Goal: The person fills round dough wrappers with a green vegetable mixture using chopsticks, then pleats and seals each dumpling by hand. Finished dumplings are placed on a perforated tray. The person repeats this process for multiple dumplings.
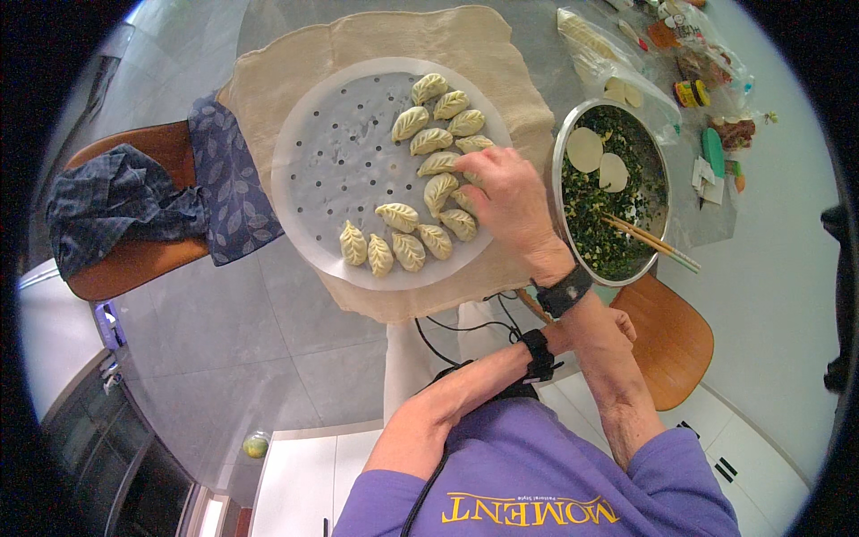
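Note:
My right hand [504,191] hovers at the right side of a round perforated steamer liner [335,174], its thumb and fingers apart around pleated dumplings. One dumpling [472,178] shows partly between the fingertips; whether it is gripped is hidden. Several finished dumplings [429,141] lie in curved rows along the liner's right and lower sides. Beneath my right forearm passes my left arm, and my left hand [625,325] emerges at the right, mostly covered, with curled fingers.
Right of the liner stands a metal bowl [558,194] of chopped green filling [597,228], with round dough wrappers [585,150] and chopsticks [651,241] on it. Beige cloth [389,33] lies under the liner. Bagged foods [704,60] sit far right. Chairs [134,268] [671,342] flank the table.

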The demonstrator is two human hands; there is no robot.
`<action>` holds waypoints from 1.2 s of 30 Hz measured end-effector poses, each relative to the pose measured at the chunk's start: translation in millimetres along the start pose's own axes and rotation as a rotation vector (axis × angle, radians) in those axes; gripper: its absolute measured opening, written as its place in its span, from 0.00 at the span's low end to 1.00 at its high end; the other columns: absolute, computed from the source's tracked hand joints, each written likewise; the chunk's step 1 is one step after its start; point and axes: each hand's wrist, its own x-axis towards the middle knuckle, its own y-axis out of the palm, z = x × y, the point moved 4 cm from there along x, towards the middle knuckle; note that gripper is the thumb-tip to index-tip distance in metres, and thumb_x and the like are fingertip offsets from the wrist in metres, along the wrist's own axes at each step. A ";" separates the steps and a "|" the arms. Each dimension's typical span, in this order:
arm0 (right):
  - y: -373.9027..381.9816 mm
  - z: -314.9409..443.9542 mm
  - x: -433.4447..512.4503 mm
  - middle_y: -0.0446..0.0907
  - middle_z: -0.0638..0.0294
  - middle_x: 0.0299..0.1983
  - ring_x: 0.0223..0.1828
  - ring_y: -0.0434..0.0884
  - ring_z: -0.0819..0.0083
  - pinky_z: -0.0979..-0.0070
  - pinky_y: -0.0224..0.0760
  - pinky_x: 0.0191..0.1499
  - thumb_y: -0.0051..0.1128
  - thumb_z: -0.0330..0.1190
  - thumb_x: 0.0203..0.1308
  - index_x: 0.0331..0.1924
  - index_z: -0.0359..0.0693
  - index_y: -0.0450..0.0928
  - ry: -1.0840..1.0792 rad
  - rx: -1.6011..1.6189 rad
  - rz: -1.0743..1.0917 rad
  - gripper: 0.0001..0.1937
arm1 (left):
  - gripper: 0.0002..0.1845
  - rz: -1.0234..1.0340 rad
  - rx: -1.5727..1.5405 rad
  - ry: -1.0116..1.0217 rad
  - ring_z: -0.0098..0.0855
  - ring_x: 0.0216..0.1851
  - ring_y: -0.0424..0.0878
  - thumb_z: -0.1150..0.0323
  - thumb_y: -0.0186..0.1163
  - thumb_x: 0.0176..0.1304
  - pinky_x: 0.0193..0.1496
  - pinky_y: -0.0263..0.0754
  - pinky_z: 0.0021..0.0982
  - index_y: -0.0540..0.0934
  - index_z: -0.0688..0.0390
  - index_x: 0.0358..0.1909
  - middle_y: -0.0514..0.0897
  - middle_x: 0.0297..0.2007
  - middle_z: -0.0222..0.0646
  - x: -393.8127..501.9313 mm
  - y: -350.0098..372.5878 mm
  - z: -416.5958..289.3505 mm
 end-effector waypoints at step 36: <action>36.8 58.2 1.0 0.78 0.65 0.29 0.41 0.75 0.67 0.66 0.58 0.50 0.59 0.29 0.45 0.29 0.45 0.78 -0.151 -0.011 0.004 0.05 | 0.18 -0.077 -0.019 -0.315 0.22 0.35 0.79 0.62 0.65 0.63 0.38 0.77 0.25 0.71 0.58 0.48 0.79 0.38 0.29 -13.6 -7.2 -27.6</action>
